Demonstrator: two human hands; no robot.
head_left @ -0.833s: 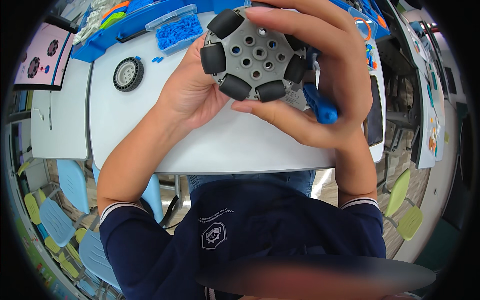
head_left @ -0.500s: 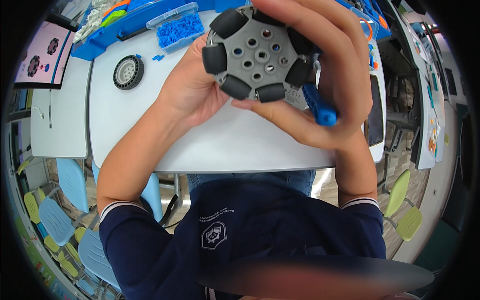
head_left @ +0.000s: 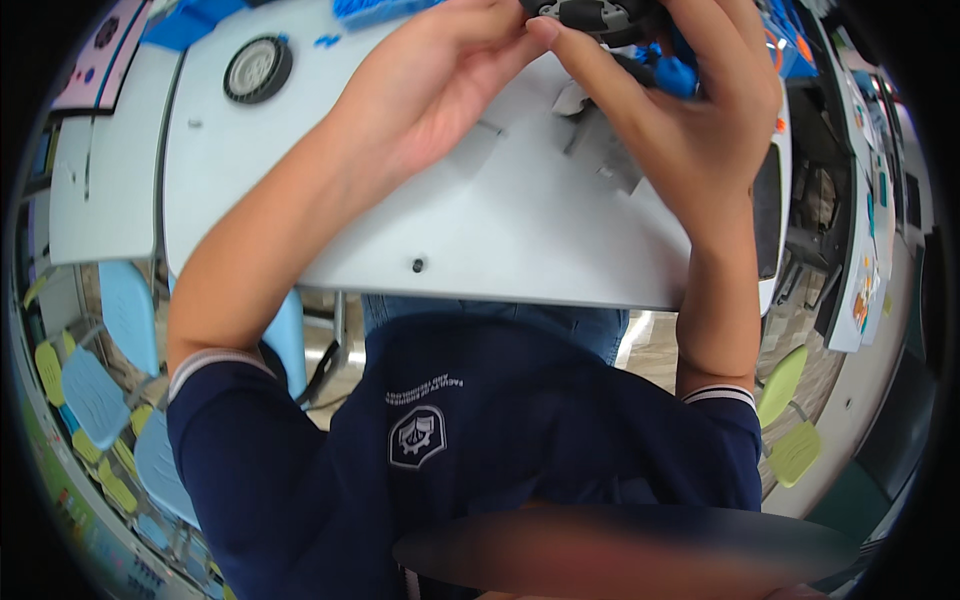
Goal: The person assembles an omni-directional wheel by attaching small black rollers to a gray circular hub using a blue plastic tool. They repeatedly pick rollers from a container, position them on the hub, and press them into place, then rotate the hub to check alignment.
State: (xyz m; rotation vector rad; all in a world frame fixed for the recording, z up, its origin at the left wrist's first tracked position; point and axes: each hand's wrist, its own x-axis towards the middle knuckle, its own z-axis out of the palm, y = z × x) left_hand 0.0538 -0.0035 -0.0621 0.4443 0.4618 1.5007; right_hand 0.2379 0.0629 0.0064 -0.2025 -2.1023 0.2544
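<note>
The fingers [head_left: 545,30] of both hands meet at the very top edge of the picture, closed around a grey wheel with black rollers [head_left: 600,12], of which only the lower rim shows; the rest is cut off by the frame. The left hand [head_left: 430,95] comes up from the lower left with its fingers curled against the wheel's left side, and the right hand [head_left: 690,120] reaches in from the right, its forefinger laid along the wheel's underside and touching the left fingertips. A blue part [head_left: 675,72] shows just behind the right hand's fingers; whether it is held cannot be told. Below the hands lies the pale grey bench [head_left: 480,240]. Far to the left on it, well apart from the hands, rests a round black wheel with a pale hub [head_left: 257,69]. Light blue chairs [head_left: 125,315] stand on the floor beside the bench.
</note>
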